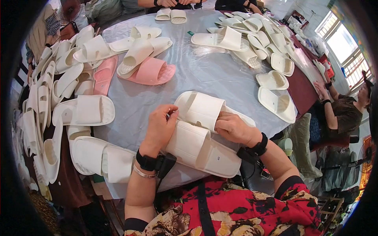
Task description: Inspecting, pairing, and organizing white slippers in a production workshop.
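Observation:
Two white slide slippers lie side by side in front of me, pointing opposite ways. On the farther slipper (199, 110) the strap faces up, and my right hand (236, 128) has its curled fingers pinched at the edge of the strap opening. The nearer slipper (189, 139) lies slanted, with its insole showing to the right. My left hand (162, 124) is at the left ends of both, its thumb and fingers drawn together beside the farther slipper's edge. Whether anything small is between those fingertips is hidden.
White slippers (65, 82) are heaped along the table's left side, with pink slippers (151, 72) near them. Another pile of white slippers (256, 35) covers the far right. The table (193, 76) has a pale plastic cover. Other people sit around it, including a person (346, 110) at right.

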Tool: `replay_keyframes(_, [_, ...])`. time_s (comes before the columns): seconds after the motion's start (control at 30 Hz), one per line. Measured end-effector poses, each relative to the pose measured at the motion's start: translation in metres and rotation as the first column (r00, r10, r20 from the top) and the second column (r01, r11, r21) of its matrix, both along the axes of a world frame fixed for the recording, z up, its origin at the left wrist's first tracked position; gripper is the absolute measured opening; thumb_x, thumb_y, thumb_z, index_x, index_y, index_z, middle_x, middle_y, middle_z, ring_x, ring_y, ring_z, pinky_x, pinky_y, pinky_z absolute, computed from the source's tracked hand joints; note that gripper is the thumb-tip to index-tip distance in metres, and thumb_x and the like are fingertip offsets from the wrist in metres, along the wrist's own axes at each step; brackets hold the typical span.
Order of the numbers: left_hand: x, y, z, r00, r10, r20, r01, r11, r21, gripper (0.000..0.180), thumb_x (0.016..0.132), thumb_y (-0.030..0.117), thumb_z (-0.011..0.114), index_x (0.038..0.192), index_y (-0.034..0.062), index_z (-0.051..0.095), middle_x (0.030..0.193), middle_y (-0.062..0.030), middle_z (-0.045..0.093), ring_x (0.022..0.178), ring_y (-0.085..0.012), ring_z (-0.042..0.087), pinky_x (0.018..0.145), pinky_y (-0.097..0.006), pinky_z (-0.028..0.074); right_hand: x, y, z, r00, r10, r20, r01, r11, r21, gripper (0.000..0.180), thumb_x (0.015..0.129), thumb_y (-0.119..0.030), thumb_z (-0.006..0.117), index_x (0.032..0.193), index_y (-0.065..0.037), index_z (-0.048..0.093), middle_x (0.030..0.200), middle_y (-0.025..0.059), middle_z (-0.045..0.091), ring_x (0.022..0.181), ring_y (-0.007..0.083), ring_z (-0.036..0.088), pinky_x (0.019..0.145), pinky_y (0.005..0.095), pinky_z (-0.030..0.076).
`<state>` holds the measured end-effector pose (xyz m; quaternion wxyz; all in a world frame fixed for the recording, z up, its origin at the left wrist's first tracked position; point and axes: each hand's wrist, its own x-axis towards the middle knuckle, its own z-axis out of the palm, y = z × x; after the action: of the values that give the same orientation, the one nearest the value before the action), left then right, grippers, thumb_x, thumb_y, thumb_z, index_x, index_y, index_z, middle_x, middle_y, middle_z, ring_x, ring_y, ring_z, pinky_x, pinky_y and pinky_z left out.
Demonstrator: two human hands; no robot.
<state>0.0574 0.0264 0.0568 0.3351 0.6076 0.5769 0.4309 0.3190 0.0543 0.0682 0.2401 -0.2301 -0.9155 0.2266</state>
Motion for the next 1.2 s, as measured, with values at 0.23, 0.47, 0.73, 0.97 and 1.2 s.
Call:
replay_keyframes(0.23, [0.0, 0.003, -0.003, 0.996, 0.006, -0.092, 0.006, 0.991, 0.133, 0.022, 0.086, 0.006, 0.06, 0.106, -0.0005, 0.065, 0.09, -0.0135, 0.063, 0.071, -0.0202, 0.059, 0.066, -0.03, 0.048, -0.004, 0.006, -0.007, 0.999, 0.036, 0.011, -0.037, 0.997, 0.072, 0.011, 0.075, 0.0, 0.061, 0.086, -0.002, 0.06, 0.088, 0.0148, 0.064, 0.092, 0.0348, 0.06, 0.08, 0.0421, 0.05])
replay_keyframes(0.47, [-0.005, 0.019, -0.001, 0.967, -0.079, -0.24, 0.103, 0.991, 0.087, 0.031, 0.08, 0.005, 0.062, 0.112, 0.0035, 0.064, 0.088, -0.0157, 0.062, 0.075, -0.0272, 0.059, 0.072, -0.035, 0.048, -0.005, 0.009, -0.012, 0.996, 0.08, 0.042, -0.084, 0.992, 0.098, 0.021, 0.071, -0.002, 0.064, 0.092, -0.002, 0.061, 0.092, 0.0141, 0.065, 0.099, 0.0356, 0.059, 0.091, 0.0428, 0.047])
replay_keyframes(0.73, [-0.006, 0.035, 0.005, 0.889, -0.271, -0.37, 0.265, 0.962, -0.069, 0.019, 0.077, 0.007, 0.064, 0.095, 0.0023, 0.066, 0.084, -0.0155, 0.062, 0.079, -0.0306, 0.06, 0.073, -0.037, 0.048, -0.005, 0.011, -0.014, 0.995, 0.096, -0.004, -0.095, 0.99, 0.107, 0.022, 0.072, -0.003, 0.062, 0.094, -0.001, 0.061, 0.093, 0.0152, 0.065, 0.102, 0.0371, 0.058, 0.096, 0.0442, 0.044])
replay_keyframes(0.97, [-0.001, 0.03, 0.001, 0.865, -0.209, -0.456, 0.232, 0.973, -0.006, 0.011, 0.08, 0.008, 0.062, 0.088, 0.0007, 0.064, 0.085, -0.0169, 0.061, 0.08, -0.0343, 0.06, 0.073, -0.04, 0.047, -0.003, 0.007, -0.01, 0.997, 0.061, 0.053, -0.068, 0.986, 0.15, 0.023, 0.071, -0.003, 0.061, 0.093, -0.001, 0.061, 0.092, 0.0161, 0.064, 0.1, 0.0351, 0.058, 0.091, 0.0423, 0.047])
replay_keyframes(1.2, [-0.016, 0.009, 0.004, 0.97, -0.069, -0.231, 0.089, 0.993, 0.078, 0.012, 0.085, 0.009, 0.062, 0.089, -0.0018, 0.059, 0.082, -0.0152, 0.062, 0.07, -0.0278, 0.058, 0.067, -0.036, 0.047, 0.007, -0.007, 0.035, 0.972, -0.124, 0.197, 0.082, 0.974, 0.211, 0.02, 0.075, -0.006, 0.062, 0.094, -0.002, 0.061, 0.089, 0.0129, 0.062, 0.092, 0.0287, 0.061, 0.077, 0.0372, 0.052])
